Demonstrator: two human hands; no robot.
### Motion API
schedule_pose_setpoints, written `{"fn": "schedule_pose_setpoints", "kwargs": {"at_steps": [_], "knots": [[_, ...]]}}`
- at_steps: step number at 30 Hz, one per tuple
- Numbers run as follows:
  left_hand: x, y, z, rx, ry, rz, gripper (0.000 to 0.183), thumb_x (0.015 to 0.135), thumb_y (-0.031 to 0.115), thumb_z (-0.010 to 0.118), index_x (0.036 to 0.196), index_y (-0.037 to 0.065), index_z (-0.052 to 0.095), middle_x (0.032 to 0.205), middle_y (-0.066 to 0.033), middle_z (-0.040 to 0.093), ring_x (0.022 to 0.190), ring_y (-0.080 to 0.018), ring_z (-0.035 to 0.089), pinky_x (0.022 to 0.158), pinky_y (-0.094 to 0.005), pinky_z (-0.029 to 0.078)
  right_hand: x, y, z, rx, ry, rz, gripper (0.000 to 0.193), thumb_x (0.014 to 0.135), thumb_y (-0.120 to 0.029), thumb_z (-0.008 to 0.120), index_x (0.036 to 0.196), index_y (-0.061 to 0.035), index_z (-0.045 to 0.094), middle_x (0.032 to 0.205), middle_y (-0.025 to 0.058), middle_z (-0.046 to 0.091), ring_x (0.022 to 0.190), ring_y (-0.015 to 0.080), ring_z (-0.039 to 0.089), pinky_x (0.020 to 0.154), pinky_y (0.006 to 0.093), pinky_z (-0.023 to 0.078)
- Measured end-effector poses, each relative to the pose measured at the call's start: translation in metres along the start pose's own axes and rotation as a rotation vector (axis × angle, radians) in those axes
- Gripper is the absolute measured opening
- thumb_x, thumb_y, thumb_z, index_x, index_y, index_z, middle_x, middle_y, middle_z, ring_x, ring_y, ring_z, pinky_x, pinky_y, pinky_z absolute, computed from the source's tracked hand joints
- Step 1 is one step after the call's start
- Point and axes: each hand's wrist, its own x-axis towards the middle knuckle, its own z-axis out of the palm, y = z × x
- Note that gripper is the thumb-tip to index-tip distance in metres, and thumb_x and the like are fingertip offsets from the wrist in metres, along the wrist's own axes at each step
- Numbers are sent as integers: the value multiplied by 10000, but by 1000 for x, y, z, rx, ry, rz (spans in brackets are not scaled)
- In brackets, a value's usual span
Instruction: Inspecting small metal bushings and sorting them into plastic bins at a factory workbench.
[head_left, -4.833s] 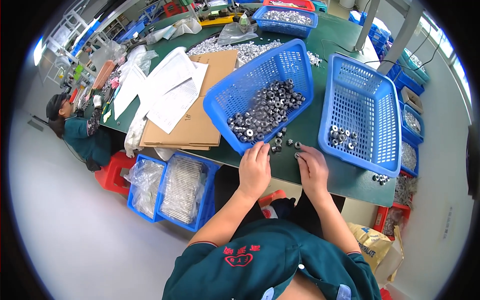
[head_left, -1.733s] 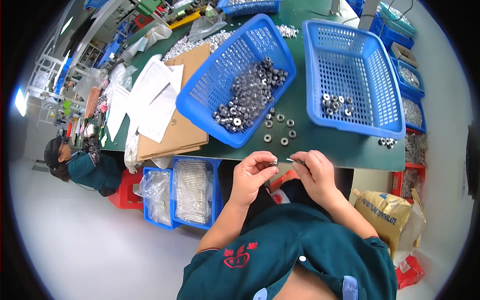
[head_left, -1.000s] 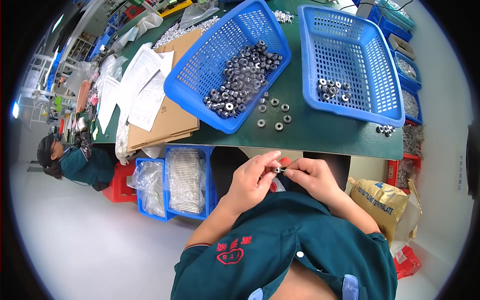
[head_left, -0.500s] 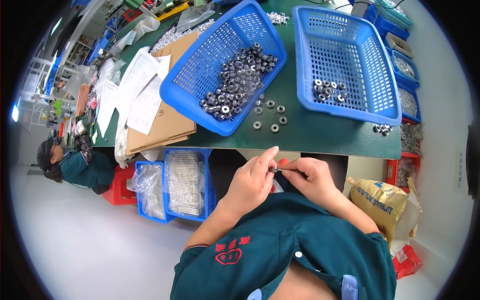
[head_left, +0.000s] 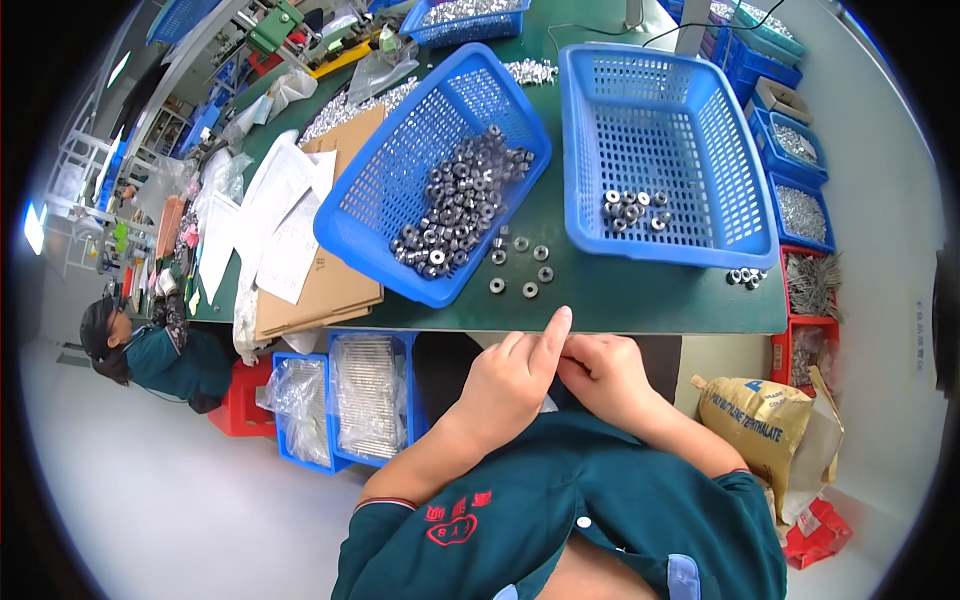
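Close together in front of the table's near edge, my left hand (head_left: 505, 378) and my right hand (head_left: 610, 375) meet at the fingertips. The left index finger points up and away from me, while its other fingers curl in. My right thumb and fingers are bent into a pinch against the left hand. Whatever sits between them is hidden behind the fingers. Just beyond, several loose metal rings (head_left: 530, 290) lie on the green table (head_left: 640, 300). A tilted blue basket (head_left: 335, 225) holds a heap of dark metal rings (head_left: 455, 215); another blue basket (head_left: 670, 250) holds a small group.
Cardboard with papers (head_left: 295, 265) lies left of the baskets. Blue crates of wrapped parts (head_left: 370, 400) stand below the table edge. Stacked bins (head_left: 800, 215) line the right, above a yellow sack (head_left: 750, 420). A person (head_left: 165, 350) sits at far left.
My hands have drawn closer together, hiding the small metal piece and thin tip that showed between the fingers. The whole view has shifted, so the baskets appear lower and further left.
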Motion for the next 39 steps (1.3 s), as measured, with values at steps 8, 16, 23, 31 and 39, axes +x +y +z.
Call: {"fn": "schedule_pose_setpoints", "kwargs": {"at_steps": [8, 16, 23, 31, 39], "knots": [[103, -14, -33, 16, 170, 168, 285, 713, -38, 616, 992, 14, 645, 903, -116, 637, 807, -305, 621, 694, -389, 521, -16, 16, -22, 726, 154, 439, 158, 951, -124, 621, 949, 32, 651, 790, -17, 624, 726, 32, 530, 658, 195, 445], [212, -51, 55, 214, -634, 90, 165, 771, 49, 592, 890, 41, 707, 947, -162, 689, 930, -344, 668, 781, -436, 536, -38, 16, -12, 667, 131, 479, 171, 942, -131, 638, 949, 39, 658, 794, -16, 634, 732, 33, 534, 654, 192, 434], [199, -65, 52, 152, -259, 246, 177, 764, 15, 565, 876, 63, 692, 947, -117, 669, 921, -325, 655, 791, -416, 540, -40, 22, -13, 627, 107, 527, 181, 936, -146, 646, 947, 33, 668, 776, -21, 628, 715, 30, 526, 653, 190, 432], [53, -57, 14, -140, 94, -364, 97, 844, 87, 639, 911, 30, 680, 852, -123, 644, 770, -319, 646, 684, -382, 516, -41, 37, -6, 589, 91, 487, 180, 924, -145, 649, 952, 32, 671, 741, -13, 623, 681, 32, 507, 604, 205, 418], [22, -58, 54, -28, -46, -514, 133, 853, 128, 656, 959, 49, 674, 957, -133, 625, 812, -363, 640, 706, -441, 519, -36, 26, 3, 575, 42, 513, 168, 926, -131, 645, 964, 30, 670, 741, -14, 622, 666, 33, 493, 584, 207, 404]]}}
